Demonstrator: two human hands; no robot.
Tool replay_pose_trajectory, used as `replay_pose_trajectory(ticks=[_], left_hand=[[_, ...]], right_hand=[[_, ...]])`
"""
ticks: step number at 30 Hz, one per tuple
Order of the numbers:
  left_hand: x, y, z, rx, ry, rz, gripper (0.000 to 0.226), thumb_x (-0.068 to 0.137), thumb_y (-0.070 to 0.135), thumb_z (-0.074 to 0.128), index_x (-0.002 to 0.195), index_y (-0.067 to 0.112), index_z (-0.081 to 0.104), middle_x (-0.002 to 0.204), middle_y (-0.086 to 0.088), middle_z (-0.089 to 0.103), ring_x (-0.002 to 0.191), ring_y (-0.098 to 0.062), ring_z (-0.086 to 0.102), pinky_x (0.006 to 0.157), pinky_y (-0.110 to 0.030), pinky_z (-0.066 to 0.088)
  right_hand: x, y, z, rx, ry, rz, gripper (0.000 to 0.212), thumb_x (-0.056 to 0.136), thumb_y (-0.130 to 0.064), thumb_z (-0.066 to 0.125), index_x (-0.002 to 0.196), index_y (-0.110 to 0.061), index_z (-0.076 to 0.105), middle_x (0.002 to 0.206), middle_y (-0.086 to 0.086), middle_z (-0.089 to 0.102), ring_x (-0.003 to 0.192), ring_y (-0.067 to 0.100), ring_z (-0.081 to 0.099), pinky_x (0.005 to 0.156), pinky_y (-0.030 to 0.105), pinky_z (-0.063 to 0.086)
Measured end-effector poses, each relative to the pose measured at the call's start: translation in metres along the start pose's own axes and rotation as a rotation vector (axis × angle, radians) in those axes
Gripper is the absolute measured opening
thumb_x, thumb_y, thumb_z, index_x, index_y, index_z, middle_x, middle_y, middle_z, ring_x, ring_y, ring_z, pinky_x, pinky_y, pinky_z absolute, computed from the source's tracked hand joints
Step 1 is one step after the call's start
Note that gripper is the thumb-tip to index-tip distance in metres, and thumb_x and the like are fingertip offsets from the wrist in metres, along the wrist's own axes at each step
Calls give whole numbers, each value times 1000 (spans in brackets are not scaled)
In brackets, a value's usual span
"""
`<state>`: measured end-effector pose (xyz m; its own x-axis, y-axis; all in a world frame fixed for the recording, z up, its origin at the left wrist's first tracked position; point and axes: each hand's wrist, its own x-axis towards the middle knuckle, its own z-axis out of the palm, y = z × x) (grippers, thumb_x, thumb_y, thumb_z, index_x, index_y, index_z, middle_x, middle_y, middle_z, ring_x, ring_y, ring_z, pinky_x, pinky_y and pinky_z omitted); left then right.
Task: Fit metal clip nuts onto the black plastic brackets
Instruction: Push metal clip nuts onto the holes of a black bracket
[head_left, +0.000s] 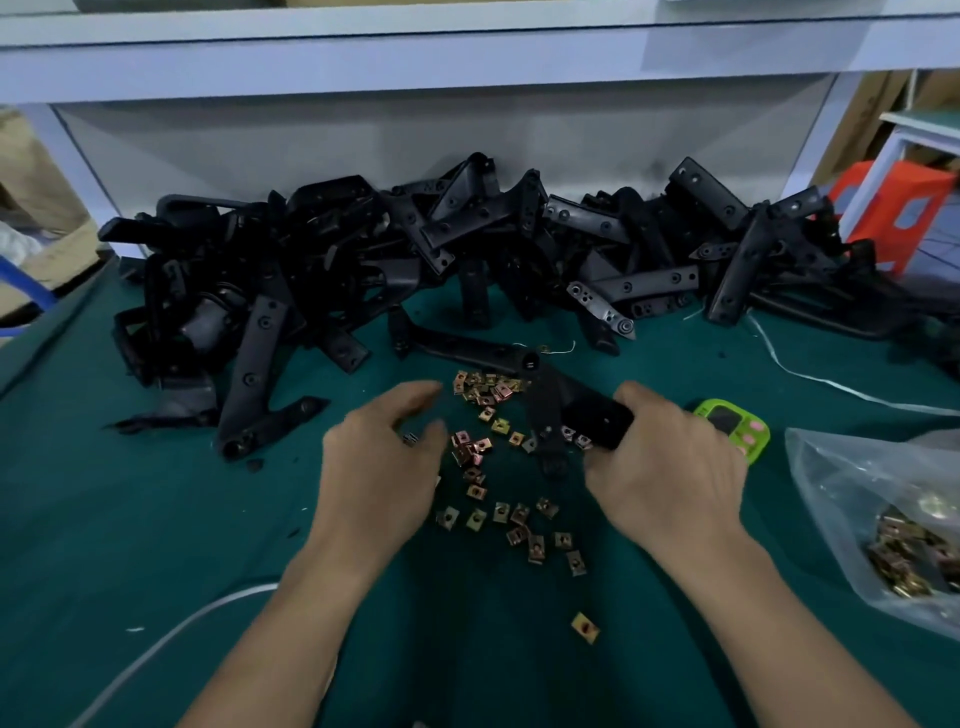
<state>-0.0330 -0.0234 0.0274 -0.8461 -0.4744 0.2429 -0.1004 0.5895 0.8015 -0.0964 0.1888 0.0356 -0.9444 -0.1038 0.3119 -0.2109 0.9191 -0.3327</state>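
Observation:
My right hand (670, 467) grips the near end of a long black plastic bracket (545, 400), which runs from the hand back and left across the green mat. My left hand (379, 462) hovers over the mat beside the scattered brass-coloured clip nuts (498, 467), with a small dark piece (411, 439) showing at its fingertips; whether the fingers pinch it is unclear. More clip nuts lie in a small heap (483, 387) just beyond the hands. A single clip nut (585, 627) lies apart, close to me.
A big pile of black brackets (415, 249) fills the back of the green mat (130, 519) against a white shelf unit. A clear bag of clip nuts (904, 540) lies at right, a small green device (732, 426) behind my right hand. White cords trail at left and right.

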Motion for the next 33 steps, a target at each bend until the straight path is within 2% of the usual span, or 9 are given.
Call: replay_pose_trajectory(ticks=[2,4,6,9,12,19,23,29,33], left_hand=[[3,-7,-1,152,-166,-20,43,91,26,70,131,42,62,115,32,60,100,12,56,81,4,33],[3,-9,4,232,-265,9,38,92,30,69,129,39,63,121,23,61,113,-3,55,92,-11,42],[1,-11,9,269,-262,59,27,94,29,69,120,36,69,119,21,63,114,-6,55,96,-24,45],[5,-14,9,233,-205,29,18,93,25,72,106,37,74,103,24,63,95,4,56,79,-13,42],[6,-17,10,277,-168,36,20,93,20,70,84,38,70,90,23,63,85,4,55,69,-19,42],[3,-10,6,293,-108,101,31,96,14,57,100,38,76,102,19,71,88,-7,65,78,-25,51],[-2,-3,10,140,-334,89,13,90,26,73,92,39,77,97,27,69,88,3,64,79,-19,49],[4,-11,11,173,-163,108,25,95,6,66,94,28,78,82,23,67,80,6,62,65,-5,42],[4,-19,10,230,-55,69,38,94,1,59,103,34,77,92,24,69,78,6,62,70,-3,43]], right_hand=[[5,5,5,-5,-32,56,34,79,-52,71,72,-25,52,56,-7,51,57,27,48,50,31,32],[8,7,10,-3,-81,76,30,81,-53,68,76,-25,61,57,-4,50,61,30,49,53,32,35],[10,8,14,11,-126,101,23,83,-49,64,91,-28,69,59,-4,45,64,31,47,58,34,38],[9,9,16,40,-143,105,25,84,-46,61,99,-30,72,59,-5,43,65,31,45,60,34,38],[9,10,17,53,-152,98,25,84,-43,58,100,-30,72,57,-8,42,64,30,45,59,34,38],[8,12,17,81,-133,79,22,83,-39,60,96,-26,72,57,-7,46,60,30,44,56,35,39],[8,11,18,84,-141,68,20,84,-42,61,84,-23,67,57,-5,53,58,30,49,54,34,42],[9,11,20,154,-121,64,25,85,-42,62,68,-24,56,56,-3,58,57,26,55,49,30,37],[8,9,27,232,-123,16,23,91,-33,57,71,-33,47,58,-5,56,59,27,57,51,32,37]])
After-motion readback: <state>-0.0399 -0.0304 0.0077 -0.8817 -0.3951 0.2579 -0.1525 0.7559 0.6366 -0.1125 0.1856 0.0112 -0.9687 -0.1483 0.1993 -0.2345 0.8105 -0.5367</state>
